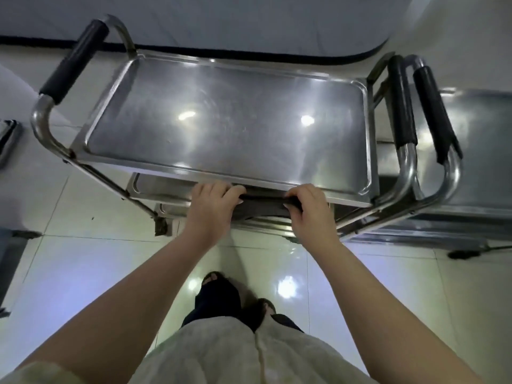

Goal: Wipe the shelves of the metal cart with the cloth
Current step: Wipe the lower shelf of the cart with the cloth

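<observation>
Stretching just in front of the near rim of the top shelf (227, 115) of the metal cart (41, 126), a dark cloth (263, 200) is held with its long axis parallel to that rim. One end is gripped by the curled fingers of the left hand (212, 209), the other by the right hand (307, 210). Both hands are equally near the rim. The cloth looks gathered into a narrow band.

Cart shelf (221, 120): silver-grey steel, white glints, faint fine scratches
Handle grips (74, 62): matte black
Cloth (266, 200): dark, near black
Floor tiles (83, 259): pale cream-white, thin grey grout lines
Shirt (221, 350): off-white, plain
Trousers (216, 300): dark navy
Wall-foot strip (249, 55): black
</observation>
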A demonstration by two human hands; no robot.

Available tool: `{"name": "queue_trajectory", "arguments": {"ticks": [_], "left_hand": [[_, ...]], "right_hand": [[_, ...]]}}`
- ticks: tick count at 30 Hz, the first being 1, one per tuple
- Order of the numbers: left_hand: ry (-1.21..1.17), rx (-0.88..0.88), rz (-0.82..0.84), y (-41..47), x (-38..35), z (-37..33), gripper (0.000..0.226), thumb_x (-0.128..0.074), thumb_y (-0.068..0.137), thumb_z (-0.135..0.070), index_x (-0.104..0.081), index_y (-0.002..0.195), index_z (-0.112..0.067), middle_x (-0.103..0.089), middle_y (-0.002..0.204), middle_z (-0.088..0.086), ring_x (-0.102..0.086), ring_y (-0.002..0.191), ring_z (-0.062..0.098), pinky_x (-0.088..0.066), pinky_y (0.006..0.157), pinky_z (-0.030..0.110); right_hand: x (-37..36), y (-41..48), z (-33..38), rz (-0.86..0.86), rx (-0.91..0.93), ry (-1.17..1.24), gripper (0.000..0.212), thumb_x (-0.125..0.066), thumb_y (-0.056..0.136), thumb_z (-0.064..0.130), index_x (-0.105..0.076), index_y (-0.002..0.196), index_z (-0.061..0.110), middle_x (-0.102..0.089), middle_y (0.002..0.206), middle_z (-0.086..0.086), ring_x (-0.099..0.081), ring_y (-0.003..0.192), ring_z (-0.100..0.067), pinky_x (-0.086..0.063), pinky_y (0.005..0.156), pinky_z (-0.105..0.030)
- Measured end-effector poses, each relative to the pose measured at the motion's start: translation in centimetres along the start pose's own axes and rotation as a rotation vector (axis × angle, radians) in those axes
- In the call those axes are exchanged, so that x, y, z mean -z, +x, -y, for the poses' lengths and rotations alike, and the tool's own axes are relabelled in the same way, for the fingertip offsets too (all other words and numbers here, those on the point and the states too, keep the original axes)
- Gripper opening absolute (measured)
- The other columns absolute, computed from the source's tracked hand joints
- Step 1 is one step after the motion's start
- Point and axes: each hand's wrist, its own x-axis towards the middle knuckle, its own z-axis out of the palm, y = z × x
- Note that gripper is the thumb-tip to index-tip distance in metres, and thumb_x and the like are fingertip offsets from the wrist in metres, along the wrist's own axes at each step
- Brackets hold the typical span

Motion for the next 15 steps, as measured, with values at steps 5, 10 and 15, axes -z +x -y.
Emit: {"name": "queue_trajectory", "arguments": {"ticks": [5, 10, 15], "left_hand": [[-0.088, 0.191, 0.432, -5.9, -4.2, -0.8, 0.047, -0.076, 0.075, 0.001, -0.065, 0.116, -0.018, -0.062, 0.105, 0.007, -0.052, 0.089, 0.033, -0.044, 0.080, 0.040], [-0.216, 0.239, 0.553, -8.5, -12.9, 1.9, 0.048, -0.070, 0.079, 0.003, -0.064, 0.120, -0.021, -0.060, 0.112, 0.008, -0.057, 0.092, 0.038, -0.051, 0.078, 0.039], [-0.410, 0.252, 0.490, -5.9, -25.1, 5.3, 0.026, -0.054, 0.097, -0.009, -0.067, 0.118, -0.017, -0.057, 0.113, 0.008, -0.058, 0.102, 0.027, -0.041, 0.085, 0.025]], "right_hand": [[-5.5, -6.6, -3.2, 0.104, -0.242, 0.147, 0.020, -0.060, 0.086, -0.007, -0.064, 0.101, 0.006, -0.055, 0.099, 0.003, -0.053, 0.095, -0.015, -0.042, 0.083, -0.020], [-13.1, -7.5, -8.1, 0.009, -0.517, 0.291, 0.021, -0.061, 0.090, -0.003, -0.063, 0.096, 0.017, -0.058, 0.098, 0.003, -0.051, 0.091, 0.010, -0.036, 0.082, -0.004], [-18.7, -3.3, -16.4, -0.116, -0.524, 0.246, 0.016, -0.063, 0.089, -0.001, -0.066, 0.104, 0.005, -0.060, 0.099, 0.000, -0.053, 0.093, -0.010, -0.033, 0.082, -0.001]]}}
